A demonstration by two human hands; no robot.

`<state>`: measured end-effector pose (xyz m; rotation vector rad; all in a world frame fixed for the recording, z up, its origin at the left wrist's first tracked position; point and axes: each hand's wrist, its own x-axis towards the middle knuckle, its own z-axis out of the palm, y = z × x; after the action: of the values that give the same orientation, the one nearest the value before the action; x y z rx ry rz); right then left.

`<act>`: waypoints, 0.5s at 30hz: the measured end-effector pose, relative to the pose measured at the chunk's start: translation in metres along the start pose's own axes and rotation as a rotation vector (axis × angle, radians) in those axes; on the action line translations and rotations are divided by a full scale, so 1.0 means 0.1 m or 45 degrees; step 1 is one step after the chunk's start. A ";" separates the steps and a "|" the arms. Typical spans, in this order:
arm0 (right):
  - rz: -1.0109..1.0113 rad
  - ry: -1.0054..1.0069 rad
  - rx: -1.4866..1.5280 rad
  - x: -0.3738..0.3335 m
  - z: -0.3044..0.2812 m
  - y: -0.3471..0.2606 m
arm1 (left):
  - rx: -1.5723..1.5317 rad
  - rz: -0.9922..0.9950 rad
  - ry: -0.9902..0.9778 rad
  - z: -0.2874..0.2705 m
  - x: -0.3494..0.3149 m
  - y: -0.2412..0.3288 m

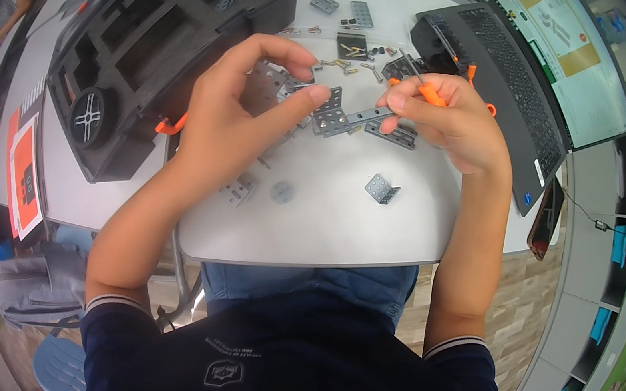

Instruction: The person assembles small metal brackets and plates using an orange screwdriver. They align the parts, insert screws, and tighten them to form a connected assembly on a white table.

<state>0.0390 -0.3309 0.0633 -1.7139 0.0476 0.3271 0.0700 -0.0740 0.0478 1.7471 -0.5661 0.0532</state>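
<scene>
A person's left hand [243, 96] curves with thumb and fingers partly spread, gripping a grey perforated metal assembly [330, 114] above a white table [299, 234]. The right hand [457, 124] is nearly closed, pinching a flat grey metal bar [365, 116] joined to the assembly and holding a thin-shafted tool with an orange handle [432, 94]. Below lies a small angled metal bracket [382, 190]. A black foam-lined case [122, 118] sits left, an open dark laptop [503, 62] right. Beyond are a grey backpack [40, 288] and wood-patterned flooring [523, 308].

Perforated grey metalwork [329, 112] — between both hands [459, 128]
</scene>
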 end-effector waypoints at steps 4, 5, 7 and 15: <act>-0.001 0.012 -0.013 0.01 0.00 0.00 | -0.087 -0.027 0.014 -0.04 -0.05 0.06; -0.015 0.002 -0.005 0.01 0.00 0.00 | -0.072 -0.008 0.014 -0.04 -0.05 0.07; -0.023 -0.005 0.021 0.01 0.00 0.00 | -0.049 0.006 0.013 -0.05 -0.05 0.10; -0.004 0.049 0.096 0.01 -0.06 0.01 | -0.414 -0.197 -0.152 -0.13 -0.03 0.11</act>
<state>0.0412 -0.3362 0.0632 -1.6455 0.0846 0.2863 0.0665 -0.0630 0.0604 1.4771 -0.4937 -0.2410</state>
